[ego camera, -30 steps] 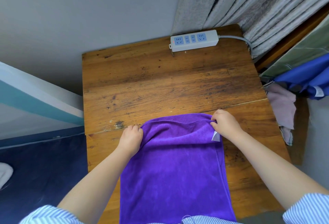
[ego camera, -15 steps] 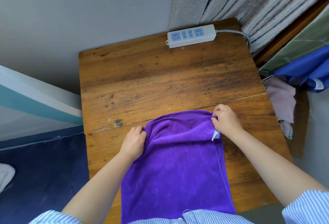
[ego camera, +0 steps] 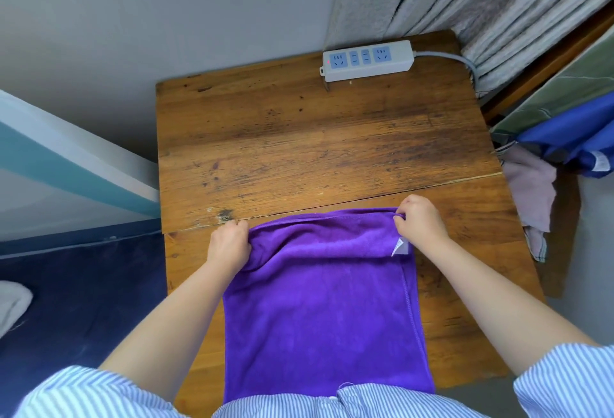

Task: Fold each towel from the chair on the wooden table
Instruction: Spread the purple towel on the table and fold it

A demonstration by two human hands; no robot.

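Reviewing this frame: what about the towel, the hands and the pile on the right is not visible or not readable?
- Purple towel, head view: its near edge is covered by the striped shirt.
- Left hand and right hand: fingers curl into the towel's far edge, so the grip underneath is hidden.
- White tag: too small to read.
- Cloths at right: cut off by the frame edge; the chair is not identifiable.

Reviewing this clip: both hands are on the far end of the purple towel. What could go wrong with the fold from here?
The left hand grips a bunched corner, while the right hand pinches a flatter edge, so the towel may fold skewed or creased. Its near end hangs off the table against the shirt, so it could slide off. Pushed far forward, it might reach the power strip.
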